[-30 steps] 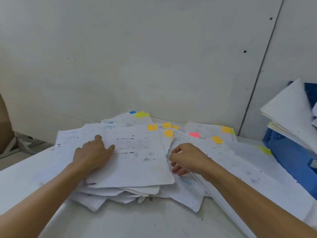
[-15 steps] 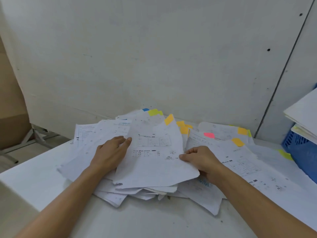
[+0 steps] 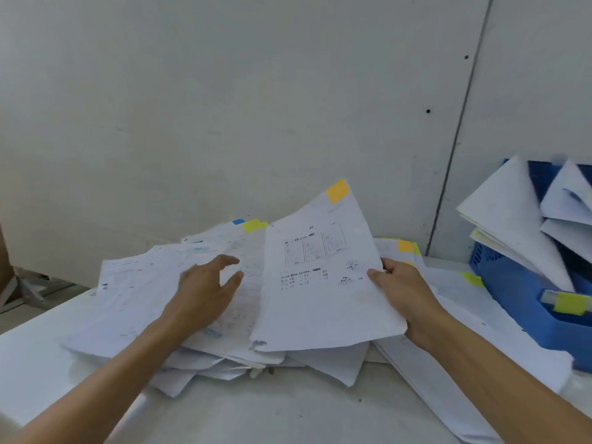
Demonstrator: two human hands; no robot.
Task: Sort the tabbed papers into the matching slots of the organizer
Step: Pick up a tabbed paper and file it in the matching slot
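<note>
Pinching the right edge of a printed sheet [image 3: 320, 283], the right hand [image 3: 405, 294] shows only its thumb on the front of the page; the fingers are hidden behind the paper. This sheet is tilted up above the loose pile of papers [image 3: 137, 302], its top corner bearing an orange tab [image 3: 337, 191], and its print is too blurred to read. The left hand [image 3: 205, 290] lies over the pile with fingers spread and relaxed, gripping nothing; whether the fingertips press the paper cannot be told. At the far edge of the pile a yellow tab [image 3: 251, 225] and a blue tab [image 3: 238, 221] peek out, and another orange tab [image 3: 405, 246] shows just behind the right hand, most of its sheet covered. The pile rests on a white table [image 3: 288, 408] against a pale wall [image 3: 224, 107]. At the right, a blue organizer [image 3: 525, 306] is cut off by the frame edge, so its slots cannot be counted; white papers [image 3: 509, 216] lean out of it, and a yellow label [image 3: 567, 302] on its front is smeared by blur. Both forearms run out of view at the bottom.
</note>
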